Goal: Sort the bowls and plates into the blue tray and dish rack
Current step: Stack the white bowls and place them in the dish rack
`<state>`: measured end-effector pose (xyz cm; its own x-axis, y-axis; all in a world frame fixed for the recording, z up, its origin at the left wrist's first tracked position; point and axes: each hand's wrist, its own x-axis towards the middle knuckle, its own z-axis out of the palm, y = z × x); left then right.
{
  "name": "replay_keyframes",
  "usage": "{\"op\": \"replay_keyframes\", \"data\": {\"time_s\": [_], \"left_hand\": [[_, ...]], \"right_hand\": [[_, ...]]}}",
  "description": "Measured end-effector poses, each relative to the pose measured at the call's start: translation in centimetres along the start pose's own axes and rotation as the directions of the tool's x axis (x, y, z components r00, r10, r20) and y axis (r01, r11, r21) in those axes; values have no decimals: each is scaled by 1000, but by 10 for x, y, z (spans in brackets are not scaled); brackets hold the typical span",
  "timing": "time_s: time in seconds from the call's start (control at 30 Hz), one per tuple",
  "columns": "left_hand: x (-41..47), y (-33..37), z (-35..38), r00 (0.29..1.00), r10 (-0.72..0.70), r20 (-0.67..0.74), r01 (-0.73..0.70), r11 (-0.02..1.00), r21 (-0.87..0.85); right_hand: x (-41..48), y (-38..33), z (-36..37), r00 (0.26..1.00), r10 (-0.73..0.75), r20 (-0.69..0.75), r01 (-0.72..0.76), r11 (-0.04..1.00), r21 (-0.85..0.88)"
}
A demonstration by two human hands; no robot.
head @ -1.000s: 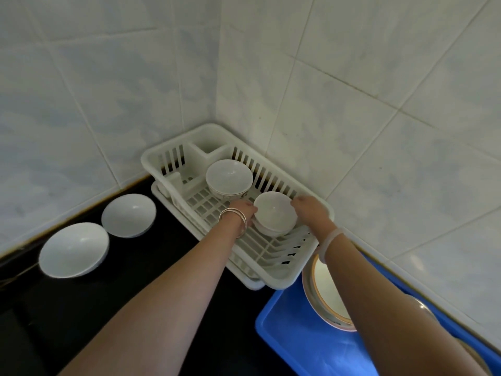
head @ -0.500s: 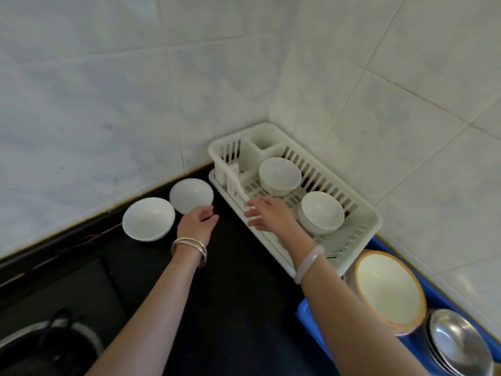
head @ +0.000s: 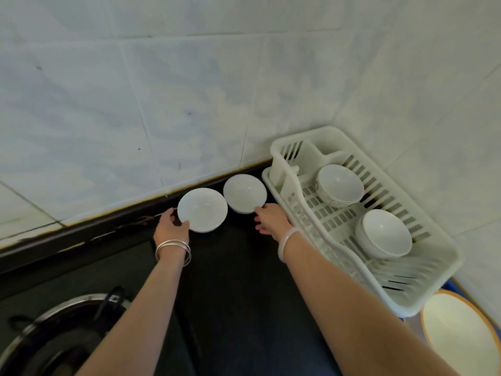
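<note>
Here, gas burner (head: 58, 337) near-left. My left hand (head: 171, 228) clasps left white bowl (head: 202, 209); right hand (head: 272, 219), fingers apart, touches its neighbour (head: 244, 193). Dish rack (head: 423, 270) holds two bowls.

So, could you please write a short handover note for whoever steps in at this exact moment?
Left hand: fingers curled on the near-left rim of the left white bowl on the black counter; not lifted.
Right hand: open, fingertips at the near rim of the right white bowl, no clear grip.
Done: two white bowls, far one and near one, sit upright in the white dish rack. An orange-rimmed plate lies at the lower right; the blue tray is barely in view.
Left: move both counter bowls into the rack.
</note>
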<state>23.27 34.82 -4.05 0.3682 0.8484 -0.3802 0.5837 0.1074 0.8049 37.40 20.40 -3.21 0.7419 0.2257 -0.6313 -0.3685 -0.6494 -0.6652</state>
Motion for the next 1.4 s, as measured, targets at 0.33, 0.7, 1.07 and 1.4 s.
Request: {"op": "replay_keyframes", "data": {"time_s": [0.33, 0.7, 1.07, 1.4], "left_hand": [[20, -12, 7, 974, -146, 172, 203, 903, -378], [22, -13, 7, 941, -231, 247, 334, 756, -564], [27, -12, 3, 930, -247, 271, 360, 755, -548], [30, -4, 1, 932, -239, 273, 352, 774, -526]], "right_hand": [[8, -11, 4, 996, 45, -72, -8, 896, 445], [-16, -44, 16, 993, -113, 36, 104, 974, 201], [-12, -42, 49, 990, -136, 27, 137, 989, -59], [-16, -41, 44, 989, -76, 125, 93, 986, -140]]}}
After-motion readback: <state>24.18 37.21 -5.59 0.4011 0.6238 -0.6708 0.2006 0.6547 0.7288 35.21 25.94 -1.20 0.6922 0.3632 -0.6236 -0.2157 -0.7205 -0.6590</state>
